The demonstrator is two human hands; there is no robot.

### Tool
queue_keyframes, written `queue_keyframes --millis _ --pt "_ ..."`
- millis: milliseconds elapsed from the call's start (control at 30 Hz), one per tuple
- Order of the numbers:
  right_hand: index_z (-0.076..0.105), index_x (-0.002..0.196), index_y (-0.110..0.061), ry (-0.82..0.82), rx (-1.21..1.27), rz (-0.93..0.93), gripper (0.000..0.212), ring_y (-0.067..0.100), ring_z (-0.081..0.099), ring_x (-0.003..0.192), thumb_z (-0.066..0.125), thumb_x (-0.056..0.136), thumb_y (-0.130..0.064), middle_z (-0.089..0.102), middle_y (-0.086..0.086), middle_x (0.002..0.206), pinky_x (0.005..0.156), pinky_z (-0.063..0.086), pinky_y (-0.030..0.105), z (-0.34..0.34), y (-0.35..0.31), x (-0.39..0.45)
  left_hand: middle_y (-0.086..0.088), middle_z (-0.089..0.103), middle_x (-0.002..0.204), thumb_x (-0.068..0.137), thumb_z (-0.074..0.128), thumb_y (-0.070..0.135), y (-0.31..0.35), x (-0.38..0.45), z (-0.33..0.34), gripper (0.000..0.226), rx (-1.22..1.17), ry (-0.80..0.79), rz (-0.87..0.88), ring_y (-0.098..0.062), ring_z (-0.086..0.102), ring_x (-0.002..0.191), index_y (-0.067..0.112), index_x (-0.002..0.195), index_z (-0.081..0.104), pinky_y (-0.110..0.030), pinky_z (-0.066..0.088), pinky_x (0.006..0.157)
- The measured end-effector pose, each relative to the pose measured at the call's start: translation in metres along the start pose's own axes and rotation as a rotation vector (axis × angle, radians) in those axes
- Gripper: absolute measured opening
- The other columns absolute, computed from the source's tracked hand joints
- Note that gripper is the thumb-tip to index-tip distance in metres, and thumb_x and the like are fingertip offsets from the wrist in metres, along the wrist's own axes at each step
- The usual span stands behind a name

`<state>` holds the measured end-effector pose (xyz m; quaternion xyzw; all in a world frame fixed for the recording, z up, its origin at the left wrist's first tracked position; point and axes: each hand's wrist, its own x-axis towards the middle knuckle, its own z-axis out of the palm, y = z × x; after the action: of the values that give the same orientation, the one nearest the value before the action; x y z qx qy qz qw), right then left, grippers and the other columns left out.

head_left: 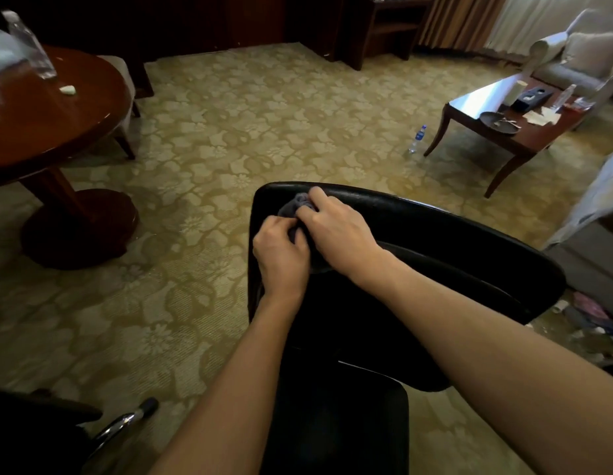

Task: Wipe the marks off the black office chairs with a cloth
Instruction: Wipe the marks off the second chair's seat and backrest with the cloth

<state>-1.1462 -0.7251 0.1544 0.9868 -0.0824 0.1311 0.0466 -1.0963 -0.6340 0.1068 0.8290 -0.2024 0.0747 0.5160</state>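
Observation:
A black office chair (435,241) stands right in front of me, its glossy backrest top facing the camera. A small grey cloth (294,205) is bunched on the upper left corner of the backrest. My right hand (336,228) lies over the cloth with its fingers curled on it. My left hand (281,255) pinches the cloth's lower part from the left, fingers curled. Most of the cloth is hidden under both hands. Part of a second black chair with a chrome leg (116,426) shows at the bottom left.
A round wooden table (58,121) with a plastic bottle (30,46) stands at left. A low coffee table (524,138) with clutter is at right, a water bottle (417,138) on the carpet beside it. A sofa (579,56) sits far right; litter (593,320) lies near the chair.

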Motion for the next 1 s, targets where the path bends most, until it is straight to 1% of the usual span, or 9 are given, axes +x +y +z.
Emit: queue_keyframes --millis 233,300,400,533,600,700,767,867,1000 --pt "0.064 0.085 -0.009 0.098 -0.023 0.202 0.013 0.029 0.059 0.068 0.072 0.075 -0.008 0.055 0.011 0.092 0.047 0.044 0.032 -0.026 0.088 -0.098 -0.012 0.07 0.089 0.082 0.066 0.001 0.08 -0.063 0.064 0.015 -0.035 -0.226 0.175 -0.03 0.066 0.078 0.003 0.093 0.077 -0.029 0.043 0.077" --pt "0.065 0.087 -0.008 0.112 -0.026 0.276 0.01 0.031 0.06 0.069 0.059 0.08 -0.012 0.055 0.012 0.092 0.05 0.049 0.035 -0.031 0.114 -0.14 -0.011 0.069 0.092 0.085 0.065 0.003 0.106 -0.091 0.085 0.015 -0.05 -0.319 0.224 -0.028 0.066 0.079 0.005 0.094 0.077 -0.029 0.044 0.076" --pt "0.069 0.092 -0.006 0.173 0.039 0.461 0.036 0.036 0.062 0.069 0.039 0.081 -0.024 0.057 0.014 0.092 0.052 0.054 0.038 -0.034 0.147 -0.209 -0.009 0.068 0.101 0.09 0.061 0.009 0.141 -0.134 0.118 0.018 -0.08 -0.519 0.263 -0.027 0.065 0.087 0.006 0.099 0.077 -0.029 0.045 0.08" --pt "0.072 0.106 -0.006 0.385 0.218 0.836 0.024 0.031 0.063 0.086 0.058 0.087 -0.006 0.061 0.014 0.102 0.078 0.048 0.029 -0.047 0.164 -0.287 -0.006 0.07 0.117 0.092 0.06 0.008 0.179 -0.177 0.144 0.025 -0.184 -0.662 0.37 -0.021 0.065 0.106 0.006 0.113 0.074 -0.026 0.047 0.098" --pt "0.073 0.108 -0.008 0.505 0.261 1.005 0.024 0.025 0.061 0.09 0.064 0.087 -0.002 0.061 0.009 0.102 0.078 0.039 0.019 -0.05 0.162 -0.315 -0.008 0.066 0.13 0.093 0.058 0.006 0.192 -0.193 0.148 0.031 -0.212 -0.745 0.5 -0.02 0.061 0.12 0.005 0.122 0.07 -0.027 0.044 0.107" --pt "0.072 0.112 -0.013 0.615 0.395 1.18 0.024 0.019 0.059 0.096 0.063 0.09 -0.007 0.059 -0.001 0.101 0.082 0.041 0.018 -0.041 0.149 -0.335 -0.009 0.068 0.123 0.093 0.056 0.006 0.19 -0.207 0.148 0.025 -0.15 -0.824 0.713 -0.031 0.064 0.107 0.002 0.113 0.072 -0.041 0.053 0.094" --pt "0.071 0.114 -0.011 0.64 0.5 1.203 0.025 0.009 0.056 0.095 0.062 0.092 -0.007 0.059 -0.002 0.103 0.08 0.037 0.005 -0.03 0.139 -0.332 -0.008 0.067 0.118 0.093 0.055 0.007 0.18 -0.201 0.145 0.023 -0.086 -0.817 0.803 -0.03 0.063 0.097 0.001 0.107 0.072 -0.044 0.055 0.084" --pt "0.07 0.115 -0.007 0.686 0.546 1.124 0.025 -0.004 0.051 0.09 0.06 0.092 -0.004 0.06 0.001 0.103 0.078 0.035 -0.001 -0.024 0.132 -0.307 -0.009 0.068 0.118 0.091 0.056 0.007 0.165 -0.174 0.138 0.023 -0.028 -0.743 0.88 -0.03 0.063 0.095 0.002 0.105 0.074 -0.039 0.055 0.084" --pt "0.069 0.117 -0.007 0.611 0.563 1.174 0.027 0.012 0.057 0.096 0.058 0.093 -0.007 0.061 0.008 0.109 0.077 0.033 0.005 -0.009 0.132 -0.275 -0.007 0.066 0.119 0.094 0.054 0.009 0.152 -0.146 0.136 0.023 0.15 -0.786 0.9 -0.031 0.06 0.097 0.002 0.103 0.074 -0.045 0.055 0.082"
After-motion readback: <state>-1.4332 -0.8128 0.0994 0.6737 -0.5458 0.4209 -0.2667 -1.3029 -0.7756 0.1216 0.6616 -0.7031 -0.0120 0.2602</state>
